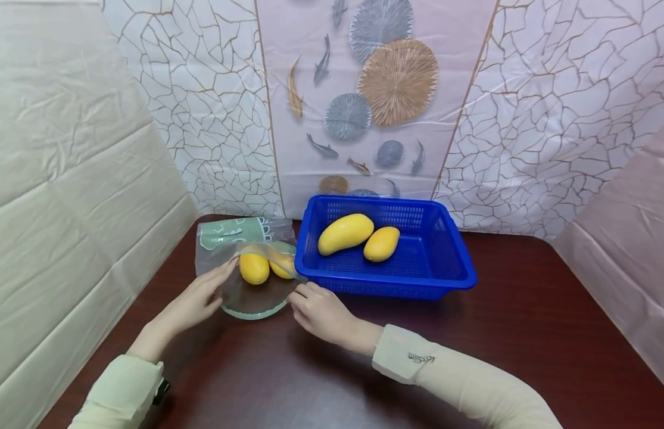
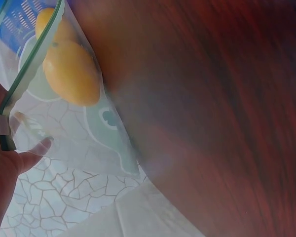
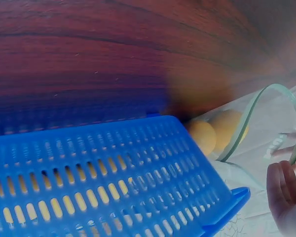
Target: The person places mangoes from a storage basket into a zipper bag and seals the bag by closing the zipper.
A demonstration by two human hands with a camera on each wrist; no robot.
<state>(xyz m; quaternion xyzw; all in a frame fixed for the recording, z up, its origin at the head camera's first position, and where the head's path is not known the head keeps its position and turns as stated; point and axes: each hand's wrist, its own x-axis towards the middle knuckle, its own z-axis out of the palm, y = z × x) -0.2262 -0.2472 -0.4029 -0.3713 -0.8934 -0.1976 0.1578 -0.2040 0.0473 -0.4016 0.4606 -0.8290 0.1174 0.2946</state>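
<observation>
A clear zip bag [image 1: 256, 313] with a green cartoon print lies on the table, its mouth spread toward me. Two yellow mangoes, one [image 1: 253, 269] in front of the other [image 1: 281, 267], sit inside it. My left hand [image 1: 200, 298] grips the left side of the bag's mouth, fingers fairly straight along the plastic and thumb apart below. At the right end of the mouth, my right hand [image 1: 322, 314] pinches the edge with curled fingers. The left wrist view shows the bag's green rim [image 2: 32, 59] and a mango [image 2: 71, 73] through the plastic.
A blue perforated basket [image 1: 385, 281] stands right beside the bag. It holds a large yellow mango [image 1: 346, 233] and a smaller one [image 1: 382, 243]. The dark red wooden table [image 1: 524, 310] runs to patterned cloth walls [image 1: 524, 149] at the back and sides.
</observation>
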